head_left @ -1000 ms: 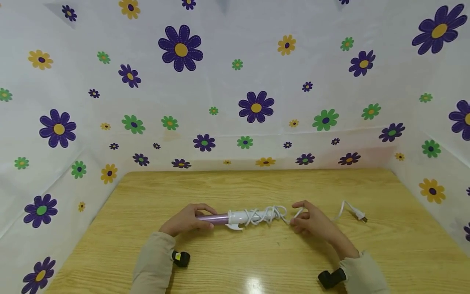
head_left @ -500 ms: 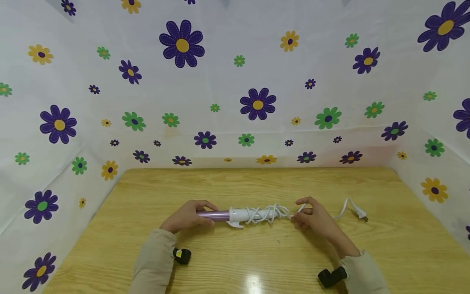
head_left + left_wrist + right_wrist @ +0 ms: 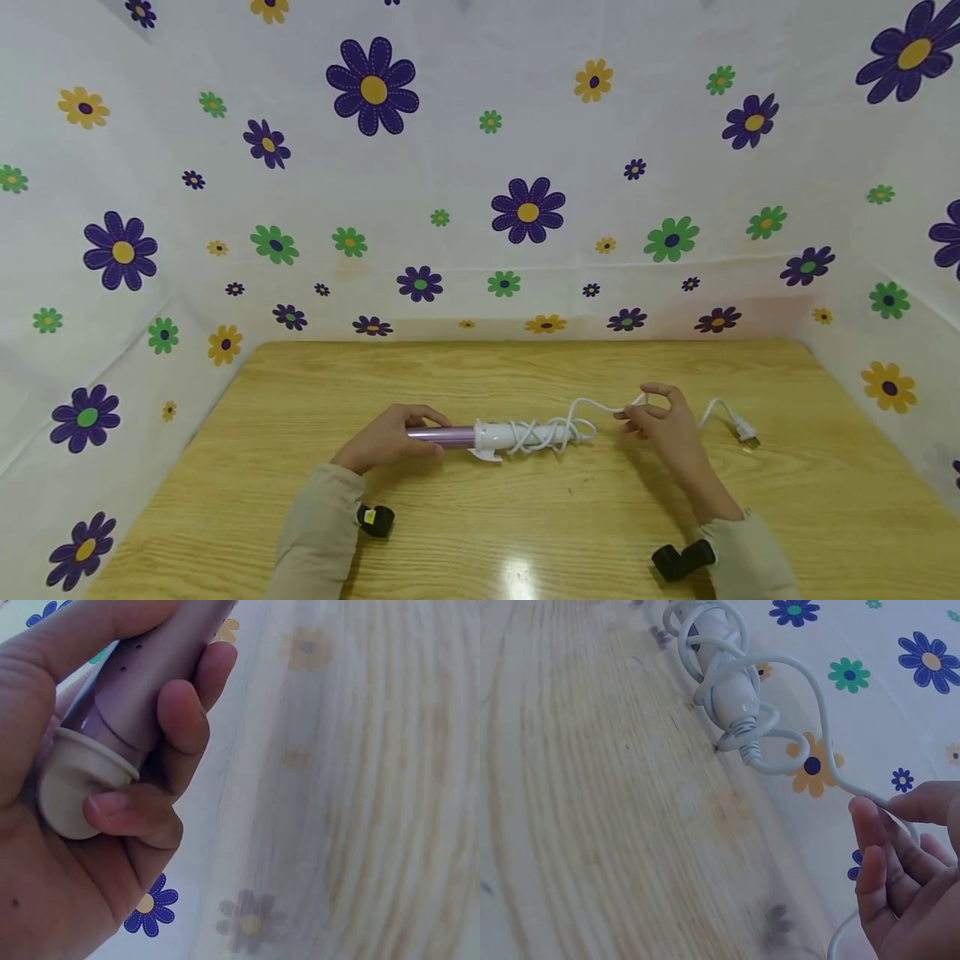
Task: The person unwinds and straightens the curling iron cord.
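Curling iron (image 3: 487,435) is over the worktop (image 3: 480,500), can't tell if resting or lifted. Left hand (image 3: 392,440) at its left end, fingers curled round the purple barrel (image 3: 450,437), end cap (image 3: 64,787) against palm. Cord (image 3: 823,712) criss-crosses its white handle. Right hand (image 3: 670,427) just right of the iron, thumb and fingertip pinching cord. Plug (image 3: 746,429) farther right of it.

- In the head view, the left hand (image 3: 392,439) hides the tip of the curling iron (image 3: 492,434).
- Right of the curling iron, the right hand (image 3: 667,423) covers some cord (image 3: 826,731).
- Farther right, the plug (image 3: 745,429) has blurred prongs.
- Below the curling iron, the sleeves (image 3: 318,525) are cut off.
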`<move>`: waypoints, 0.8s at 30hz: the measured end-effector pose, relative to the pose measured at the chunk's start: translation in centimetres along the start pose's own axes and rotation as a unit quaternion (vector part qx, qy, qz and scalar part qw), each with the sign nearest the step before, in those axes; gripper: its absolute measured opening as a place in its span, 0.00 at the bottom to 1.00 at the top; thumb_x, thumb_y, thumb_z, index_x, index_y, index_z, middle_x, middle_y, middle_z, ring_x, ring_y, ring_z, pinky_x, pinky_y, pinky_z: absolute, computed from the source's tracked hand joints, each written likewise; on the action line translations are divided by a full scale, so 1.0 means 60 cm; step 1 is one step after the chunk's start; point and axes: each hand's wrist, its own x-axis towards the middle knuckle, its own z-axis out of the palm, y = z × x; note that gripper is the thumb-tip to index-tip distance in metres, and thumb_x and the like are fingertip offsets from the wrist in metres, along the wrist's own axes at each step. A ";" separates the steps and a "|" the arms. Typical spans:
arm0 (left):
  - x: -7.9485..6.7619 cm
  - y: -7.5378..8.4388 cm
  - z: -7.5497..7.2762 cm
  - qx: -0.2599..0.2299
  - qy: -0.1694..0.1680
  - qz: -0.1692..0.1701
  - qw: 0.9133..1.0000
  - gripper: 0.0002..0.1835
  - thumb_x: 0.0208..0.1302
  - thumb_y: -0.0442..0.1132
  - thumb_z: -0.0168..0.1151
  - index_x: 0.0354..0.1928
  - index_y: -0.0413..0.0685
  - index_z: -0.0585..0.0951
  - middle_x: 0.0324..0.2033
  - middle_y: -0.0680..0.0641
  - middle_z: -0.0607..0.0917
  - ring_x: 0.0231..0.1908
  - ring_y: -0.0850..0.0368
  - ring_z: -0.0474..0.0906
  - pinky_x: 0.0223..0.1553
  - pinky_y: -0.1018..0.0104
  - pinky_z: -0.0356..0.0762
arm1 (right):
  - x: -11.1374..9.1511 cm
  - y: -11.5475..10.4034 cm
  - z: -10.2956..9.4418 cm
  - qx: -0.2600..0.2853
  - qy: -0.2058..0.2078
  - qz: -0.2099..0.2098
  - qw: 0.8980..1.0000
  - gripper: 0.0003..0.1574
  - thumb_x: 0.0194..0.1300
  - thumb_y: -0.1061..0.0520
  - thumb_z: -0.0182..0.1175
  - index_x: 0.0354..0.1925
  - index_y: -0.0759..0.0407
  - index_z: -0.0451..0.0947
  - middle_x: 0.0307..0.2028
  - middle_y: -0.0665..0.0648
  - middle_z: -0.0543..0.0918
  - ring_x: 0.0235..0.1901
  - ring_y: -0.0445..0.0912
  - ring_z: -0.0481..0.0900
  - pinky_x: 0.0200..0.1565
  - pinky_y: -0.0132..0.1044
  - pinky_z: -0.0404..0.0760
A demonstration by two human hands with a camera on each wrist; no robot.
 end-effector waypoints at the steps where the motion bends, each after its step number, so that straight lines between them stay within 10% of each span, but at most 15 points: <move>1: 0.000 0.000 0.000 0.000 0.000 0.000 1.000 0.19 0.54 0.41 0.73 0.49 0.50 0.83 0.38 0.44 0.84 0.37 0.54 0.77 0.39 0.62 0.74 | -0.001 -0.001 -0.002 -0.002 0.008 0.001 1.000 0.35 0.70 0.59 0.54 0.67 0.69 0.51 0.31 0.42 0.88 0.29 0.35 0.84 0.38 0.30 0.80; 24: -0.005 -0.008 -0.014 -0.044 0.073 -0.013 0.996 0.21 0.55 0.44 0.72 0.51 0.47 0.83 0.42 0.40 0.84 0.37 0.53 0.77 0.37 0.63 0.77 | -0.002 0.009 -0.092 -0.054 -0.019 0.012 0.998 0.36 0.71 0.57 0.54 0.67 0.71 0.50 0.29 0.34 0.86 0.30 0.35 0.84 0.39 0.29 0.78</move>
